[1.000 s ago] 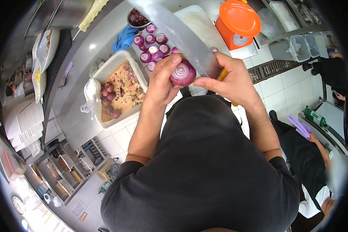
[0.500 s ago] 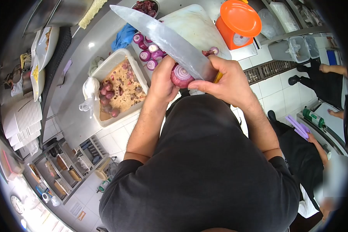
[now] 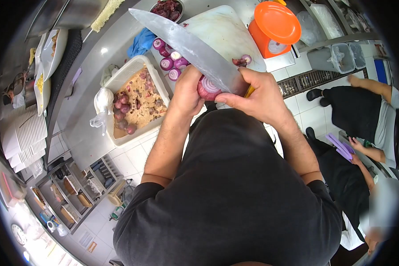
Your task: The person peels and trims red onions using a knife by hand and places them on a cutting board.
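One big steel counter [image 3: 86, 122] runs under pretty much everything here. A white cutting board [image 3: 221, 35] sits on it, with a bunch of trimmed onions [image 3: 167, 64] clustered at its left side, some hidden by the blade. Left of that there's a white tub [image 3: 158, 79]: tan stuff across the bottom (can't tell what it is), dark bits scattered over it, and a little pile of whole red onions [image 3: 125, 108] against the left side. A knotted plastic bag [image 3: 103, 99] hangs at that same side. An orange scale [image 3: 277, 22] stands just right of the board, and past the board's left corner is a metal bowl [image 3: 181, 13] loaded with dark red scraps [image 3: 166, 8].

Then the knife [image 3: 186, 42]. It's held up in front of the person, long axis on a diagonal, tip aimed forward and left, away from the body. The right hand [image 3: 259, 95] is wrapped around its yellow handle, thumb stuck out toward the onion.

The left hand [image 3: 188, 91] has its fingers curled round the red onion [image 3: 208, 90], right by the blade, ringed cut face up. Can't tell if the edge actually touches it.

Tiniest: a dark peel bit [image 3: 239, 62] on the board's near right corner.
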A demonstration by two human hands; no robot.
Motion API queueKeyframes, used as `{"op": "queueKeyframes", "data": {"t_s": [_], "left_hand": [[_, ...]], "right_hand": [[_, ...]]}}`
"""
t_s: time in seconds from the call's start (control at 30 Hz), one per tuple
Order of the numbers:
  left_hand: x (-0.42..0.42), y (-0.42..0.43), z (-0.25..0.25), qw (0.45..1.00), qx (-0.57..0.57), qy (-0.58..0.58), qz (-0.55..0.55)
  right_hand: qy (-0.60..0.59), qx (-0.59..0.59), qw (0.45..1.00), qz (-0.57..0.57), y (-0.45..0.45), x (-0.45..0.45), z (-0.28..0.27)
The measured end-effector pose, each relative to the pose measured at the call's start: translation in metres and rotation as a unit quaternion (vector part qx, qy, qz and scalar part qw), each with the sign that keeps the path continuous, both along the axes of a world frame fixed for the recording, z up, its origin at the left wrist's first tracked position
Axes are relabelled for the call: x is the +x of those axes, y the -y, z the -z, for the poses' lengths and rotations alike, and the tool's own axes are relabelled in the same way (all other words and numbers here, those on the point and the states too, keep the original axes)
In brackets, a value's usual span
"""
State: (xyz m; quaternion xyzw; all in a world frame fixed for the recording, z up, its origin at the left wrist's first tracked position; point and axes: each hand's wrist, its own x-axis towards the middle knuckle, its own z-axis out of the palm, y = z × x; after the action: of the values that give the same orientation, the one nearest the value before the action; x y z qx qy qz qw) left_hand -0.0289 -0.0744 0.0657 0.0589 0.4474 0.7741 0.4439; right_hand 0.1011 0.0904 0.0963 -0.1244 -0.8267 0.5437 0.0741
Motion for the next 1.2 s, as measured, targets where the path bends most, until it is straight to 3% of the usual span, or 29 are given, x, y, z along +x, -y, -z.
{"op": "queueKeyframes", "data": {"t_s": [0.23, 0.33, 0.47, 0.57, 0.67, 0.8, 0.9, 1.03, 1.2], "left_hand": [[-0.001, 0.0, 0.0, 1.0, -0.016, -0.025, 0.002], [-0.002, 0.002, 0.002, 1.0, -0.016, -0.023, 0.011], [-0.001, -0.004, -0.008, 0.998, -0.049, -0.024, -0.024], [-0.011, 0.002, 0.004, 0.999, -0.007, 0.042, 0.016], [-0.024, 0.008, 0.03, 0.984, 0.129, 0.104, 0.07], [-0.026, 0.008, 0.04, 0.994, 0.051, 0.089, 0.033], [-0.018, -0.003, 0.006, 0.996, -0.039, 0.074, -0.017], [-0.021, -0.002, -0.008, 0.99, -0.014, 0.139, 0.019], [-0.02, -0.004, 0.0, 0.989, 0.005, 0.143, 0.044]], "right_hand": [[-0.019, 0.021, 1.0, -0.005, -0.003, -0.002, 0.0], [-0.003, -0.051, 0.999, -0.004, -0.001, -0.004, -0.003], [-0.017, -0.058, 0.998, 0.011, 0.001, -0.006, 0.0], [-0.045, -0.02, 0.998, 0.026, 0.002, -0.008, 0.005], [-0.056, 0.015, 0.998, 0.025, 0.003, -0.009, 0.005], [-0.038, 0.002, 0.999, 0.019, 0.007, -0.013, 0.002], [-0.025, 0.009, 1.0, 0.005, 0.003, -0.014, 0.006], [-0.079, 0.074, 0.994, 0.018, -0.005, -0.014, 0.014], [-0.017, 0.044, 0.998, 0.032, -0.006, -0.012, 0.006]]}}
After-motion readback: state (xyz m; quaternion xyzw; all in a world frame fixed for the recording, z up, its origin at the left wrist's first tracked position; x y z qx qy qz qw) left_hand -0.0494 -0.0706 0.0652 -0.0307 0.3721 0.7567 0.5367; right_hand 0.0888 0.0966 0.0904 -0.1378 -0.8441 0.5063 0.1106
